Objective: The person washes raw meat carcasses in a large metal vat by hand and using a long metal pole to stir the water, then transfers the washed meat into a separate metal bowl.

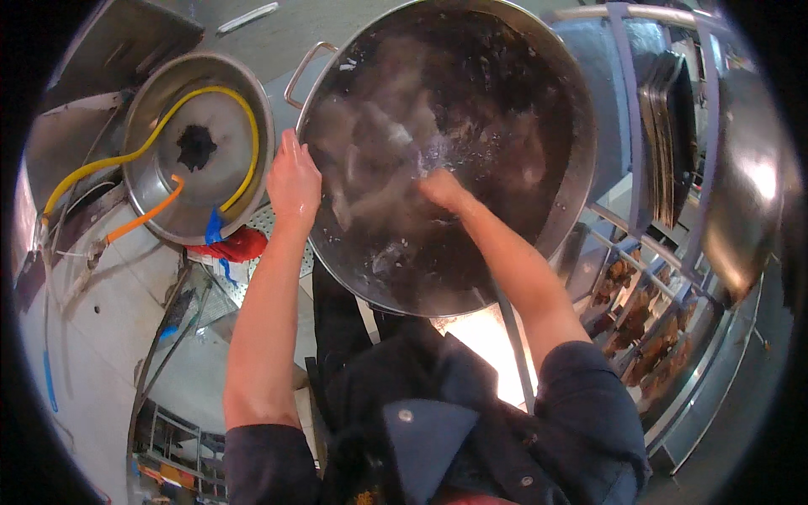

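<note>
Before me stands a large round metal pot (584,148) of dark, cloudy liquid (391,208). Pale pieces, blurred under the surface, lie in it; I cannot tell what they are. At the pot's left rim, below its loop handle (307,72), my left hand (294,180) holds the edge. My right hand (444,189) reaches into the middle of the liquid, where the surface splashes around it. Its fingertips are hidden, so whether it holds anything does not show.
On the left, a metal basin (262,107) contains a yellow hose (252,151) and an orange hose (142,218). A red cloth (237,245) is beneath its rim. At right stands a metal rack (622,95) with trays (663,139) and browned food pieces (634,315).
</note>
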`<control>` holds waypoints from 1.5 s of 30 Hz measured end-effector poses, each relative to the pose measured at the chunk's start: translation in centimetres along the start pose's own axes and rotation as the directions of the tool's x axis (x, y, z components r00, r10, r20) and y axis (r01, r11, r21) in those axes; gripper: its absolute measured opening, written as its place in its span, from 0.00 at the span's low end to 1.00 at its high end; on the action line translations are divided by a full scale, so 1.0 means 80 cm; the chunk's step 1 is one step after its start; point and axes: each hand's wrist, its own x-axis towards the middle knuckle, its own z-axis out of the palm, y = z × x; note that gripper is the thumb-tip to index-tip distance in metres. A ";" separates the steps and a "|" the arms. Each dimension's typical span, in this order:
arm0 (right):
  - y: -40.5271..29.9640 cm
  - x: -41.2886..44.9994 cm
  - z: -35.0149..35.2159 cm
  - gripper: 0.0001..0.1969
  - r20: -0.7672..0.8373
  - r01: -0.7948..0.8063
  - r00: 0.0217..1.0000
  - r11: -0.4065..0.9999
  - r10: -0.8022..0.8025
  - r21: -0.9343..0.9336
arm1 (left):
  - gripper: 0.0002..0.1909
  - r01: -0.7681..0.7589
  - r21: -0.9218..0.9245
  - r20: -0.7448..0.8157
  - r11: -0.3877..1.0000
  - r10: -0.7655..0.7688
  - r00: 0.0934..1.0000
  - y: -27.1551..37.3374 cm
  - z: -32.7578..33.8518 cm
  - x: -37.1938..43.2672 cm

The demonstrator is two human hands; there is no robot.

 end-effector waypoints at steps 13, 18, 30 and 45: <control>-0.196 -0.307 -0.048 0.10 0.434 -0.318 0.874 -0.417 0.219 0.851 | 0.45 -0.161 -0.453 -0.072 0.877 0.145 0.987 0.108 -0.052 -0.148; -0.262 -0.385 -0.034 0.12 0.374 -0.303 0.868 -0.249 0.327 0.920 | 0.40 0.749 -0.354 0.934 -0.560 -0.253 0.253 0.123 0.021 -0.220; -0.249 -0.605 -0.010 0.12 -0.314 0.088 0.856 0.481 0.411 0.872 | 0.41 0.834 -0.371 0.808 -0.408 0.300 0.507 0.333 -0.123 -0.274; -0.020 -0.866 -0.413 0.14 -0.805 0.935 0.089 0.229 0.587 0.271 | 0.28 -0.329 -0.871 0.217 0.364 0.887 0.407 0.902 -0.349 -0.102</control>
